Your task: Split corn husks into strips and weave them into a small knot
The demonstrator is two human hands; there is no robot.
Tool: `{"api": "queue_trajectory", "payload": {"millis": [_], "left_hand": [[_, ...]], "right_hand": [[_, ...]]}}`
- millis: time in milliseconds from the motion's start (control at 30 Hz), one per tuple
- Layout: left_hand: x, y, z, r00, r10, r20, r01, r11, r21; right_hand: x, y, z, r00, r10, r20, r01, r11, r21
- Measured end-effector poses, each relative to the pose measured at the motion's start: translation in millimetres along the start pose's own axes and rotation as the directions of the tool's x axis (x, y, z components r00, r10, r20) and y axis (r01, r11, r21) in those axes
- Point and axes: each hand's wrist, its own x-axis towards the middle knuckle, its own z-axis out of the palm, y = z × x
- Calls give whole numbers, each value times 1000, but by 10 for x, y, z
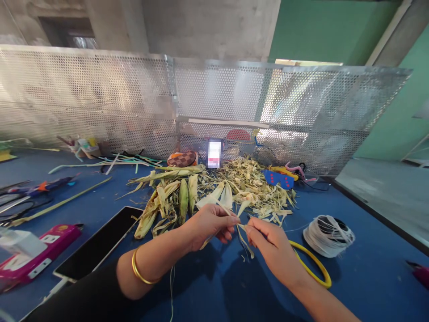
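Observation:
My left hand (214, 223) is closed in a pinch on pale corn husk strips (224, 200), whose broad ends fan up and away from me. Close by on the right, my right hand (268, 237) pinches a thin strip of the same husk. Narrow tails of husk (247, 246) dangle between the two hands above the blue table. Behind my left hand lie dried whole corn husks (183, 201), and a heap of shredded husk (258, 188) spreads beyond my right hand. Fingers partly hide where the strips meet.
A spool of white string (328, 236) and a yellow ring (315, 264) lie right. A tablet (98, 243), magenta power strip (58, 239) and glue gun (47, 185) lie left. A perforated metal screen (221, 89) closes the table's back, with a lit phone (214, 153) before it.

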Motion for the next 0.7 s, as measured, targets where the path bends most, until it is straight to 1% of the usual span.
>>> {"api": "queue_trajectory", "payload": {"millis": [67, 167, 333, 400, 467, 500, 567, 633, 700], "left_hand": [[0, 3, -6, 1000, -4, 23, 4, 999, -43], [-21, 23, 0, 999, -7, 34, 9, 998, -67], [-49, 23, 31, 998, 20, -57, -14, 995, 103], [-45, 10, 38, 995, 39, -91, -28, 992, 123], [-36, 1, 36, 992, 49, -118, -37, 994, 106], [-31, -2, 34, 991, 45, -125, -34, 995, 91], [-25, -8, 29, 993, 27, -116, -21, 998, 60], [-23, -18, 32, 996, 8, -84, -4, 999, 39], [-27, -36, 47, 998, -4, -58, 6, 999, 36]], "right_hand": [[8, 10, -12, 999, 37, 20, -38, 999, 37], [16, 10, -17, 998, 59, 18, -60, 998, 31], [0, -34, 19, 999, 34, 36, -34, 999, -14], [-9, -24, 33, 997, 12, 71, -11, 1000, -4], [-5, 21, 36, 995, 28, 94, -30, 999, 22], [4, 55, 33, 994, 54, 92, -58, 997, 43], [34, 124, 23, 990, 133, 42, -137, 984, 111], [66, 171, 18, 982, 189, -10, -182, 957, 227], [83, 188, 30, 973, 229, -35, -201, 910, 364]]}}
